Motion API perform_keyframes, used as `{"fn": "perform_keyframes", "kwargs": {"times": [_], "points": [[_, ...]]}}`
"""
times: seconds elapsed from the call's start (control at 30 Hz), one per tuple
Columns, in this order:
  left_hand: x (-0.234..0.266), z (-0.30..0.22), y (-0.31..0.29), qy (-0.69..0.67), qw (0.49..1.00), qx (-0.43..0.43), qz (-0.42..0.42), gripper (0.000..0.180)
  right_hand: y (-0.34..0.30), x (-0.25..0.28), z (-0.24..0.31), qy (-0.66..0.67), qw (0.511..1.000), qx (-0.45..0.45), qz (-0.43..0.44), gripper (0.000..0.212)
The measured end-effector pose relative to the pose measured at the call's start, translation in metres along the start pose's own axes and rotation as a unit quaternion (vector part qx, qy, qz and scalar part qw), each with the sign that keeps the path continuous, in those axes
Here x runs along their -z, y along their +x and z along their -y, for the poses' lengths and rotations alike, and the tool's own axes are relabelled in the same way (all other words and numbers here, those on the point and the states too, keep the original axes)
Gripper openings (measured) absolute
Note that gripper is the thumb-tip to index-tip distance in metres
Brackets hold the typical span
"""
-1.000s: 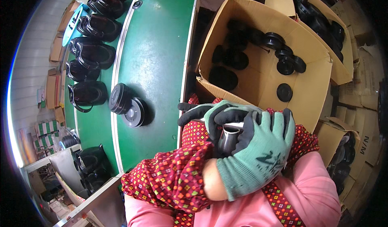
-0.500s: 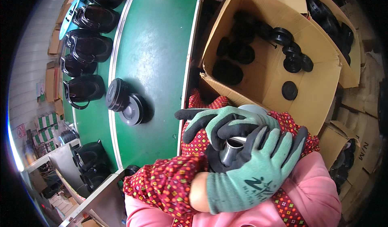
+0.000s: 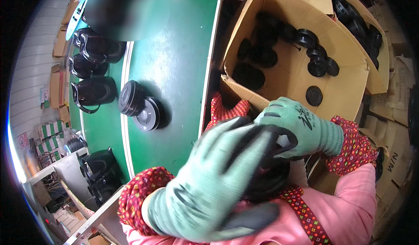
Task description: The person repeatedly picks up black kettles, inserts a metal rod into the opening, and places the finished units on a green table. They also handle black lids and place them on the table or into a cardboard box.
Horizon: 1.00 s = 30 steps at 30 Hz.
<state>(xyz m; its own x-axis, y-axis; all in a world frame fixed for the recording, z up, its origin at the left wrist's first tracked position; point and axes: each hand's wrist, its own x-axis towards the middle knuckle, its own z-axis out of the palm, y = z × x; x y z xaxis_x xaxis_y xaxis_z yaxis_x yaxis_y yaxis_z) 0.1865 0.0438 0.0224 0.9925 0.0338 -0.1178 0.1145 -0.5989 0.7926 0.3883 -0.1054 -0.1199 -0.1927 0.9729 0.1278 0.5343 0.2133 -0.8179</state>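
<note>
A green work glove with black-coated fingers covers each hand. My left hand [image 3: 205, 179] is smeared by motion, its fingers stretched out and thumb spread, over the near side of a black rounded part [image 3: 268, 179] at my lap. My right hand [image 3: 297, 127] is closed at the part's far side, thumb and fingers curled in toward it. Much of the part is hidden under both hands. On the green table to the left, two dark round lids [image 3: 147, 115] lie one leaning on the other.
Black handled pots [image 3: 95, 91] line the table's left side. Beyond my right hand stands a cardboard box [image 3: 340, 83] with several black round parts [image 3: 306, 38] inside. More black vessels [image 3: 98, 168] sit at the lower left. A blurred patch hides the table's far left.
My hands have parted: the right moved right, the left swung down and left. The shiny metal cylinder that showed between them is out of sight.
</note>
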Motion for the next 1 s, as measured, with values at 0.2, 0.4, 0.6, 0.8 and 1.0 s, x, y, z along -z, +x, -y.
{"fn": "perform_keyframes", "kwargs": {"times": [0.2,0.4,0.6,0.8,1.0], "points": [[-0.026,0.015,0.006,0.147,0.975,0.122,0.111,0.069,-0.009,-0.003,0.019,-0.106,0.993,-0.045,0.018,0.065],[-0.023,0.098,0.011,-0.094,0.994,0.018,0.056,0.024,-0.012,0.016,0.072,-0.139,0.986,-0.083,-0.035,0.075],[-0.043,0.139,0.018,-0.057,0.995,-0.081,-0.005,0.036,-0.002,0.033,0.092,-0.154,0.981,-0.113,0.034,0.059],[-0.036,0.05,0.008,0.214,0.955,-0.161,-0.129,0.048,-0.01,0.069,0.074,0.005,0.989,-0.111,0.098,0.039],[-0.054,0.037,0.011,0.204,0.968,-0.126,-0.079,0.037,0.063,0.024,-0.019,0.335,0.941,0.043,-0.019,0.031]]}}
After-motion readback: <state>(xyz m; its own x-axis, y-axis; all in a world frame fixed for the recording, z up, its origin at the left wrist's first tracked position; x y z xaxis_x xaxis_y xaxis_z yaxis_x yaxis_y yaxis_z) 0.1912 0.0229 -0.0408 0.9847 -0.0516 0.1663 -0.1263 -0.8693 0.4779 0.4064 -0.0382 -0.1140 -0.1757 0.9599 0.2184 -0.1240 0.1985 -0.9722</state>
